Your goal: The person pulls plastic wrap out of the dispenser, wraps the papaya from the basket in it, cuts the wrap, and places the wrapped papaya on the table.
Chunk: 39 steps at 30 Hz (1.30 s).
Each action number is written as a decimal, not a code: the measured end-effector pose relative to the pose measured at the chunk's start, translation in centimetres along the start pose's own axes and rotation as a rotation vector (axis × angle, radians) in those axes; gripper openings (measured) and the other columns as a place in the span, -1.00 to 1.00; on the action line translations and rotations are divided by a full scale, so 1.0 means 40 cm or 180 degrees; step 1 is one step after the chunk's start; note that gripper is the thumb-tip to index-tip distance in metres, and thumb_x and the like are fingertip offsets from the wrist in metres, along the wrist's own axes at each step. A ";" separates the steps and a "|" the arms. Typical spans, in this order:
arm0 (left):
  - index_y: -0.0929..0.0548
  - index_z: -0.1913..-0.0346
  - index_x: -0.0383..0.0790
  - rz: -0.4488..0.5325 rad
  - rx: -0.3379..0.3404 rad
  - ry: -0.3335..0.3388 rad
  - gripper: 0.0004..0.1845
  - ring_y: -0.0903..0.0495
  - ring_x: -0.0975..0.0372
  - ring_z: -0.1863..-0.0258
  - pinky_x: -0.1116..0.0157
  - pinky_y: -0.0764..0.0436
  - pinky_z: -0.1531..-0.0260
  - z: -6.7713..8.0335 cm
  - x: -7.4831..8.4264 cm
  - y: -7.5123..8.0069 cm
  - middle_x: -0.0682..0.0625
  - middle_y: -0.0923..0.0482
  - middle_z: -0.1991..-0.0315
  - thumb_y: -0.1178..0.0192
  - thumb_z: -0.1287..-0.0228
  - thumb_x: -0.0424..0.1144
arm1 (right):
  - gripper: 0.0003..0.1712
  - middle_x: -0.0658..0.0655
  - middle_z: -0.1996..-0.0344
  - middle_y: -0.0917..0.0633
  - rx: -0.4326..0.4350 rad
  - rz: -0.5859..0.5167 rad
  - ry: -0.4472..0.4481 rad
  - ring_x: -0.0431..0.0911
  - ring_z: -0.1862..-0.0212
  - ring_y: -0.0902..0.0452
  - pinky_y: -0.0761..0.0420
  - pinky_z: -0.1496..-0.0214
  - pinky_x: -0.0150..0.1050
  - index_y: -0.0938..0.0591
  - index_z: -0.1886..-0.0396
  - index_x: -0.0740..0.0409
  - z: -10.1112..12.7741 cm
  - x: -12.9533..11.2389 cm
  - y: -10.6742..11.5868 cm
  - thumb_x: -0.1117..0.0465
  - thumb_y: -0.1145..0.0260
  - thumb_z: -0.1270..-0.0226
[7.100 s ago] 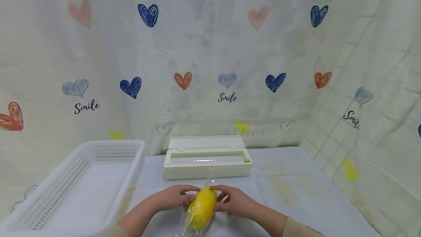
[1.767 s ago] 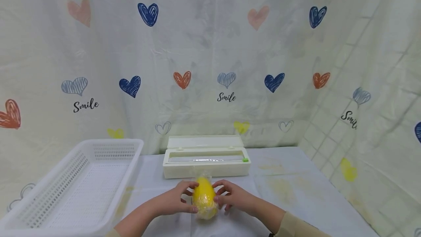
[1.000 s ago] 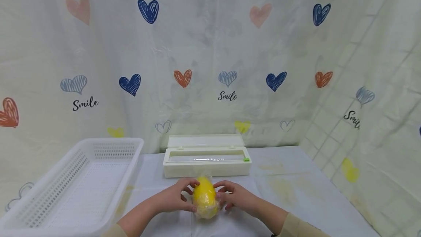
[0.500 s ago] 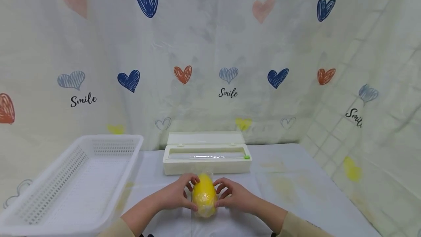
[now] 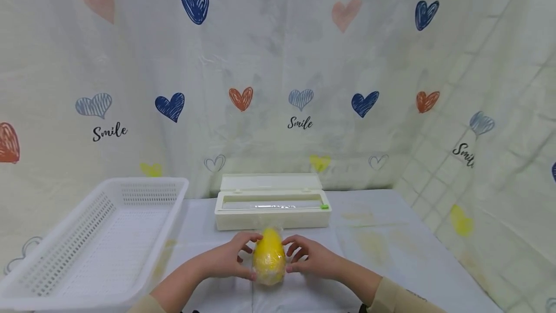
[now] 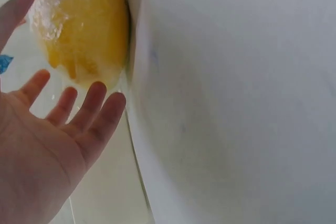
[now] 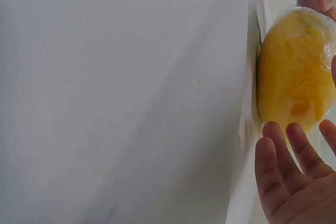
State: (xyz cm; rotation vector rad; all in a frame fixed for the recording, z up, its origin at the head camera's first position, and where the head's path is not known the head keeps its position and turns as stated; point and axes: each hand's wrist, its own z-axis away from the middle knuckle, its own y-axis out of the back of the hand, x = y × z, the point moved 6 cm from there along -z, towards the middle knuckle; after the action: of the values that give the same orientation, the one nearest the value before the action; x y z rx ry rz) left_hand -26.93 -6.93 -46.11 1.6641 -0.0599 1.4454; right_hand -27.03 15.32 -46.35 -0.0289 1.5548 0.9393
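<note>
A yellow oval fruit wrapped tight in clear film stands on the white tablecloth near the front edge. My left hand cups its left side, thumb near the top and fingers low. My right hand mirrors it on the right side. In the left wrist view the left hand has straight, spread fingers whose tips lie just beside the fruit. The right wrist view has the right hand with straight fingers just under the fruit.
An open cream film dispenser box lies right behind the fruit, film roll showing. A white perforated plastic basket stands at the left of the table. A heart-printed curtain hangs behind and at the right.
Since seven seconds ago the loose film has been drawn tight round the fruit, which now stands more upright. Over the last second both hands stay at its sides, barely moving.
</note>
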 end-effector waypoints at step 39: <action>-0.39 -0.42 0.09 0.0029 0.0859 0.0760 -0.15 -0.52 -0.07 -0.09 -0.31 -0.47 0.02 -0.001 0.033 -0.061 -0.19 -0.49 -0.23 -0.41 -0.06 0.23 | -0.52 0.02 0.28 -0.70 -0.0618 0.0465 0.0038 0.12 0.26 -0.67 -0.68 0.17 0.01 -0.63 -0.21 -0.22 -0.127 -0.031 0.072 0.19 -0.41 -0.31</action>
State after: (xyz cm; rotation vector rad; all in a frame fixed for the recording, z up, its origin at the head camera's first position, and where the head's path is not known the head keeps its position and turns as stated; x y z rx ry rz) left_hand -25.18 -4.79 -46.46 1.6895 0.2719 1.7083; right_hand -32.39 13.75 -44.23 -0.0592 1.4867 1.2056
